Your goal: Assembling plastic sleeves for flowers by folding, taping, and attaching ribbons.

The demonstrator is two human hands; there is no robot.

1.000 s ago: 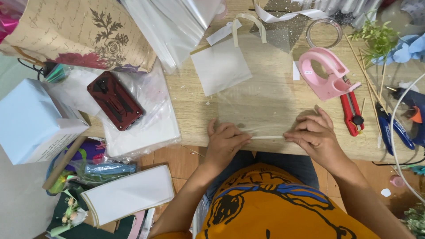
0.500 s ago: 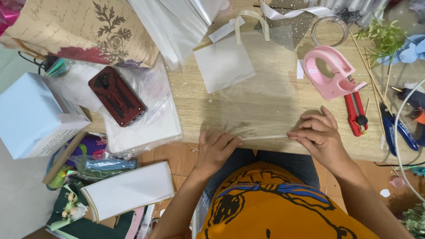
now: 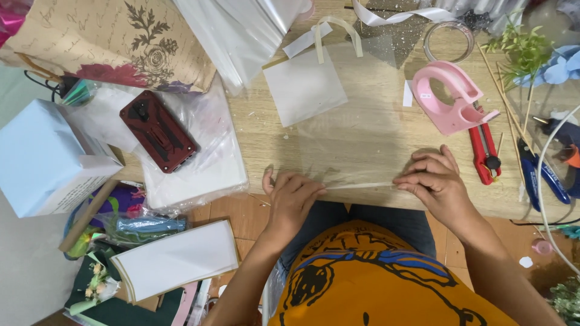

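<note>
At the near edge of the table (image 3: 374, 139), both hands pinch the folded near edge of a clear plastic sheet (image 3: 362, 136) that lies flat on the wood. The left hand (image 3: 292, 196) presses its fingers down on the fold's left end; the right hand (image 3: 432, 181) is closed on the fold's right end, so the crease runs taut between them, hands apart. Just right of the right hand lies a red box cutter (image 3: 483, 151), touching a pink tape dispenser (image 3: 450, 96) beyond it. Blue-handled pliers (image 3: 541, 175) rest near the right edge. Left of the sheet, a dark red phone (image 3: 158, 130) sits on a plastic-wrapped white pad (image 3: 199, 175). Farther back lies a small white paper bag (image 3: 305, 84), and at the far left corner a sheet of floral kraft paper (image 3: 109, 42).
</note>
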